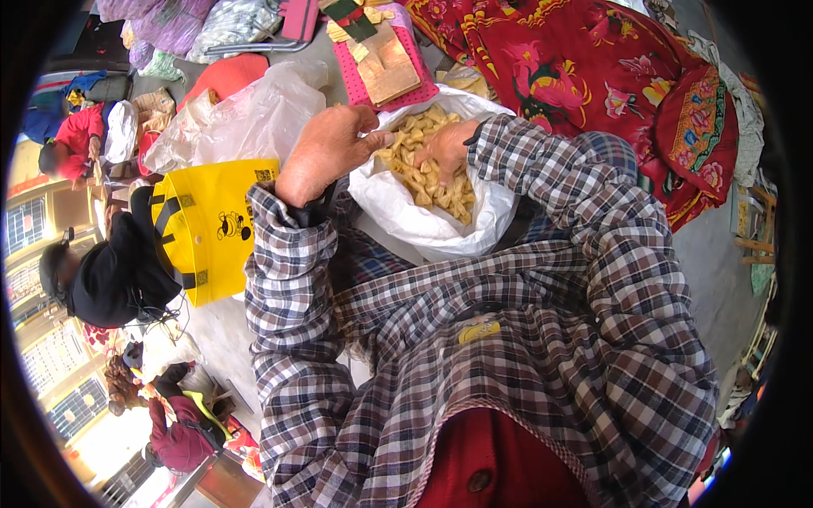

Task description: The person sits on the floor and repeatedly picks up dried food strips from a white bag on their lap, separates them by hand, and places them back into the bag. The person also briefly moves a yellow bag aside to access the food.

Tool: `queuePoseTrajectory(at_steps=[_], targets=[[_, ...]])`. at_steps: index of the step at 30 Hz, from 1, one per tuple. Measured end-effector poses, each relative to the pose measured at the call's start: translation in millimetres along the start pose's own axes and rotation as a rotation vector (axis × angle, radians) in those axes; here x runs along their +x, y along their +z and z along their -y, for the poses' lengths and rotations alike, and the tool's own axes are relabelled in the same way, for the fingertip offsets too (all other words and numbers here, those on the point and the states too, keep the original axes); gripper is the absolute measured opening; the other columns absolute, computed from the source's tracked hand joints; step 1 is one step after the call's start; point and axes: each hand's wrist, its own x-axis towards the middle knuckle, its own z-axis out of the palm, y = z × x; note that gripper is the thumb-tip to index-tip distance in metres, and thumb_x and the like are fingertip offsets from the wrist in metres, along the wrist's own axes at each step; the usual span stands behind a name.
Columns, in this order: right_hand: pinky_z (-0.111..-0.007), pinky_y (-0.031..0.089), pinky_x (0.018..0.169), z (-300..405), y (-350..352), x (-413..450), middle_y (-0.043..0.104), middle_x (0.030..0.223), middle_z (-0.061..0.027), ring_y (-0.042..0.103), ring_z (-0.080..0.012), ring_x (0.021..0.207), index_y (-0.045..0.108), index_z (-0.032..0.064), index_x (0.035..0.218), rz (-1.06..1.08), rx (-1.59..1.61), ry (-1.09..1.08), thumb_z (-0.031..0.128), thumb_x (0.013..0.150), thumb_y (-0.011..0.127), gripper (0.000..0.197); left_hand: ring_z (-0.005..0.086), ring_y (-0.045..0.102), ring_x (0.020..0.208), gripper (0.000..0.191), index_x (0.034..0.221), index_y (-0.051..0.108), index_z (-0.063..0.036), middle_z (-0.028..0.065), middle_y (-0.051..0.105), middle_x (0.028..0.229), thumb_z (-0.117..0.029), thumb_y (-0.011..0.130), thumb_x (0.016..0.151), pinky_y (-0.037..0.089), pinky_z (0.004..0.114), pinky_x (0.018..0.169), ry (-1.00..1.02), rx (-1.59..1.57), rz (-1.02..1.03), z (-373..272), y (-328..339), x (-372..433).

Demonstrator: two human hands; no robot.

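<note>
An open white woven sack (438, 238) stands between my knees, its rim rolled outward. It is heaped with small folded yellow pieces (438, 193) that look like paper. My right hand (444, 152) reaches into the heap from the right, fingers among the pieces; whether it grips any is hidden. At the sack's left rim is my left hand (333, 149), with its thumb pointing over the pieces and its other fingers bent. What those fingers hold, if anything, does not show.
Beyond the sack, a brown block (384, 63) with yellow sheets lies on a pink dotted cloth (346, 66). A yellow bag (216, 228) and clear plastic sheeting (260, 114) lie left. Red floral fabric (552, 70) spreads right. Several people sit at left, one in black (120, 273).
</note>
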Motion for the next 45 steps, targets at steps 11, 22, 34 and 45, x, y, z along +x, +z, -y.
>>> queuePoseTrajectory(at_steps=[11, 22, 34, 45], targets=[[-0.029, 0.051, 0.065, -82, -42, -69, 0.070, 0.096, -0.0045, 0.068, -0.0146, 0.079, 0.069, 0.0075, 0.102, -0.389, 0.706, -0.010, 0.038, 0.081, 0.065, 0.037, 0.0204, 0.065, 0.069, 0.025, 0.095, 0.064, 0.0026, 0.0133, 0.065, 0.073, -0.021, 0.067, 0.087, 0.048, 0.033, 0.059, 0.188, 0.062, 0.151, -39, 12, 22], [-0.033, 0.050, 0.084, -182, -7, 5, 0.070, 0.102, -0.0103, 0.065, -0.0225, 0.097, 0.067, 0.0053, 0.108, -0.793, 0.561, 0.238, 0.008, 0.076, 0.064, 0.033, 0.0370, 0.062, 0.083, 0.027, 0.102, 0.064, -0.0006, 0.0209, 0.064, 0.088, -0.022, 0.066, 0.085, 0.048, 0.042, 0.073, 0.389, -0.030, 0.302, -48, 43, 45], [-0.036, 0.045, 0.064, -206, 37, 32, 0.063, 0.073, -0.0048, 0.057, -0.0193, 0.067, 0.065, 0.0076, 0.080, -0.772, 0.451, 0.254, 0.025, 0.083, 0.063, 0.018, 0.0378, 0.061, 0.089, 0.023, 0.101, 0.064, -0.0013, 0.0185, 0.064, 0.092, -0.016, 0.065, 0.085, 0.049, 0.041, 0.078, 0.383, -0.182, 0.295, -24, 94, 41], [-0.021, 0.033, 0.047, -153, -10, -55, 0.036, 0.056, 0.0071, 0.034, -0.0047, 0.047, 0.045, 0.0125, 0.067, -0.756, 1.268, -0.194, 0.027, 0.088, 0.056, 0.028, 0.0104, 0.062, 0.087, 0.018, 0.109, 0.060, 0.0033, 0.0042, 0.066, 0.094, -0.004, 0.059, 0.092, 0.050, 0.024, 0.079, 0.188, -0.676, -0.078, -9, 83, 51]])
